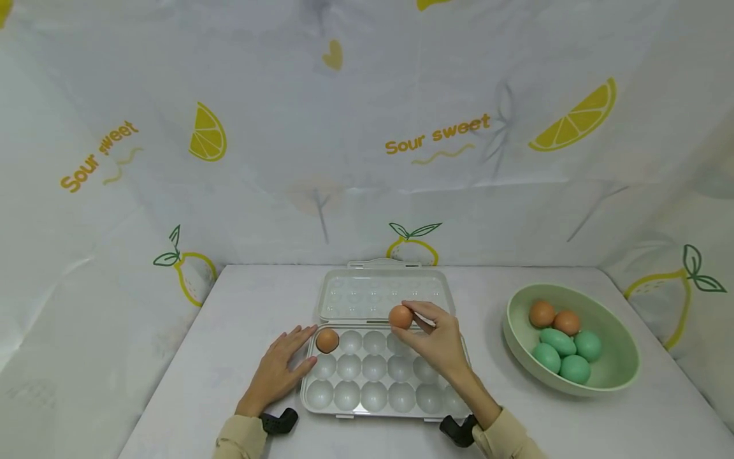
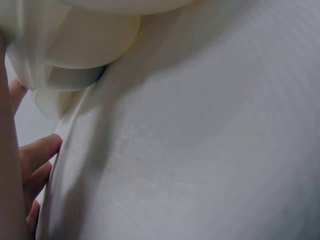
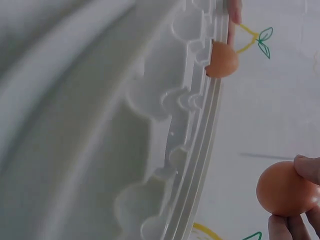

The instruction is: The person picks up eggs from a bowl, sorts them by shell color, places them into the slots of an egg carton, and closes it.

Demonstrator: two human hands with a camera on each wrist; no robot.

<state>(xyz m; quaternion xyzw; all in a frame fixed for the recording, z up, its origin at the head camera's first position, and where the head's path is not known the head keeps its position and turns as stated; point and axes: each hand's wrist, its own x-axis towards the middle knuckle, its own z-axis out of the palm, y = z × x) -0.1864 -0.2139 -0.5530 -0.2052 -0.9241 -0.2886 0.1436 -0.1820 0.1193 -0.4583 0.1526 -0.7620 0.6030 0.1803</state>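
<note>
— What's surrounding the work?

— A pale cloth printed with lemons and "Sour sweet" is hanging behind and beside a white table (image 1: 229, 331). A clear egg tray (image 1: 375, 395) is sitting in the middle of it, its lid (image 1: 367, 293) lying open at the far side.

— What is the right hand doing?

— The right hand (image 1: 438, 344) is hovering over the tray's back row, pinching a brown egg (image 1: 400, 317) between thumb and fingertips. The right wrist view is showing the same egg (image 3: 284, 188) held just off the tray's edge.

— And the left?

— The left hand (image 1: 281, 370) is lying flat on the table, fingers straight and slightly spread, their tips touching the tray's left rim. It is holding nothing.

— Anything in the tray?

— A second brown egg (image 1: 327, 340) is sitting in the back left cup, just beside the left fingertips.

— And to the right?

— A green bowl (image 1: 619, 376) is standing well apart from the tray, holding two brown eggs and four teal eggs (image 1: 564, 354).
</note>
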